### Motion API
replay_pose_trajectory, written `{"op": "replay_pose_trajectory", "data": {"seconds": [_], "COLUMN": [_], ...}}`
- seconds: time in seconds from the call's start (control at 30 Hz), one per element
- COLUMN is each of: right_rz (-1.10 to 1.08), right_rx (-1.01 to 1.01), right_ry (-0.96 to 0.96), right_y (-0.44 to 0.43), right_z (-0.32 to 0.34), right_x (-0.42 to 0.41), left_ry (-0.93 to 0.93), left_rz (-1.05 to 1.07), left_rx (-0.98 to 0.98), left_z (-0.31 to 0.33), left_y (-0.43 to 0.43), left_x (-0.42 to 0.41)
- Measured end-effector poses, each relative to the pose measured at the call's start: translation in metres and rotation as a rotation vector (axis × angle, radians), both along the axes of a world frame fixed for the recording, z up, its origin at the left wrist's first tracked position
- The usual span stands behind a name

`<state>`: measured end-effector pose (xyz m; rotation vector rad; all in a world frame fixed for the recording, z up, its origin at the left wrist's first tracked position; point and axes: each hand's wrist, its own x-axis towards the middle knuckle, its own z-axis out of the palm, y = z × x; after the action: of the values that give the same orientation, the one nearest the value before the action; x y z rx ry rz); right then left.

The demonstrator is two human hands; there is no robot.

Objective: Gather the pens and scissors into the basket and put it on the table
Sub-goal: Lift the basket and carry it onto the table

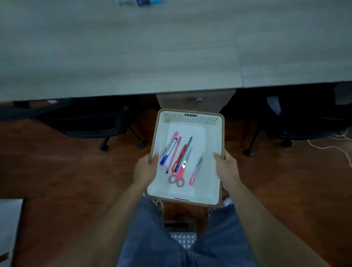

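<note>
Carrying the loaded basket (190, 119) toward the table (133, 47).
Left hand (145, 169) and right hand (226, 167) are gripping its side rims; next, lifting toward twelve o'clock, kept level.

1. At twelve o'clock, small blue objects (141, 2) on the table (171, 47) are cut by the top edge and too blurred to be identified.
2. The fingers of the left hand (145, 169) and right hand (227, 167) are hidden under the walls of the basket (190, 118); only the thumbs are seen.
3. The markings on the pens (168, 150) cannot be read.
4. At six o'clock, the jeans (152, 238) are cut off by the bottom edge.
</note>
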<state>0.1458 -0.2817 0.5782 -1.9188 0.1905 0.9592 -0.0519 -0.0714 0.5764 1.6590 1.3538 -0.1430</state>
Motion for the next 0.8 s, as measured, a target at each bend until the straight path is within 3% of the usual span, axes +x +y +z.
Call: {"op": "replay_pose_trajectory", "data": {"seconds": [0.27,0.57,0.8], "right_rz": [0.069,0.183,0.179], "right_rx": [0.096,0.149,0.132], "right_ry": [-0.039,-0.054,-0.096], "right_y": [0.02,0.057,0.087], "right_z": [0.152,0.208,0.223], "right_x": [0.016,0.058,0.092], "left_ry": [-0.059,-0.091,-0.079], "left_rz": [0.008,0.056,0.017], "left_rx": [0.021,0.157,0.179], "left_z": [0.153,0.22,0.23], "left_y": [0.01,0.048,0.085], "left_x": [-0.002,0.032,0.067]}}
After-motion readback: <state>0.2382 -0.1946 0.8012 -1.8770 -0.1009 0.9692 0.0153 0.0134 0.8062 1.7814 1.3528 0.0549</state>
